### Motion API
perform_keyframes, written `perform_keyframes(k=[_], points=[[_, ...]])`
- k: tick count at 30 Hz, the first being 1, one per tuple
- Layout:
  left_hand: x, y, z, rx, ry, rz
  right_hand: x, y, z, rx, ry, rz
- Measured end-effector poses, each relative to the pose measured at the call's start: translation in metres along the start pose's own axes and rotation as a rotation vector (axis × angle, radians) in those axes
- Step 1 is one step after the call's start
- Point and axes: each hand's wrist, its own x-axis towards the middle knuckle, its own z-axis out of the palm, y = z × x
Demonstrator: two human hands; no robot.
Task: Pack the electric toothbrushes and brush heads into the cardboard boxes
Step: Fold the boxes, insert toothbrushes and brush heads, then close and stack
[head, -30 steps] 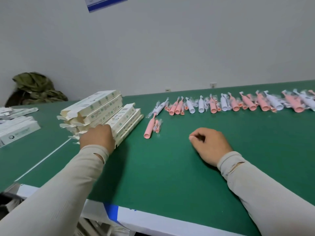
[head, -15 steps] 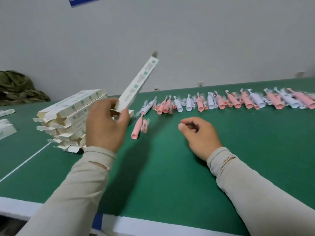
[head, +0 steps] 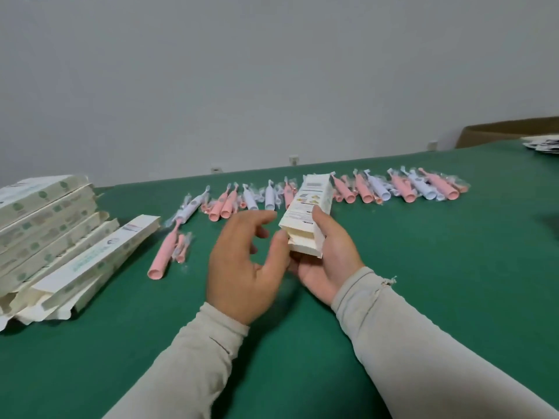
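Observation:
A white cardboard box (head: 311,204) is held above the green table, its open end facing me. My right hand (head: 328,267) grips it from below, thumb on its top face. My left hand (head: 242,273) is beside it with fingers spread and loose, the thumb touching the box's open end. A pink electric toothbrush (head: 163,252) lies to the left with a bagged brush head (head: 181,246) next to it. Behind the box, several pink and white toothbrushes (head: 372,189) lie in a row.
A stack of flat white boxes (head: 45,231) stands at the left edge of the green table (head: 423,267). A brown carton (head: 499,131) and some papers (head: 544,145) sit at the far right. A grey wall runs behind the table.
The box lifted from the stack by my left hand has passed to my right hand, which left the table. The left hand has let go and opened. The view swung right.

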Motion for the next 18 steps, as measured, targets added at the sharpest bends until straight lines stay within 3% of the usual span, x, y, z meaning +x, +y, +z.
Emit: perform_keyframes(k=[2,3,6,9,12,15,18], points=[[0.006,-0.010,-0.001,-0.219,0.156,-0.400,0.000,0.000,0.000,-0.063,-0.048,0.052],[0.009,-0.014,-0.002,-0.370,0.143,-0.606,-0.001,0.002,0.002,-0.100,-0.084,0.087],[0.005,-0.021,-0.007,-0.923,-0.199,-0.981,-0.003,0.012,0.009,-0.173,-0.238,0.212],[-0.002,-0.021,-0.011,-1.213,-0.402,-1.088,-0.006,0.022,0.018,-0.214,-0.369,0.301],[-0.001,-0.025,-0.011,-1.327,-0.430,-1.075,-0.007,0.025,0.019,-0.216,-0.418,0.335],[0.004,-0.026,-0.014,-1.323,-0.268,-1.070,-0.006,0.029,0.020,-0.400,-0.295,0.254],[0.012,-0.028,-0.017,-1.323,0.025,-1.137,-0.001,0.036,0.018,-0.906,0.014,-0.086]])
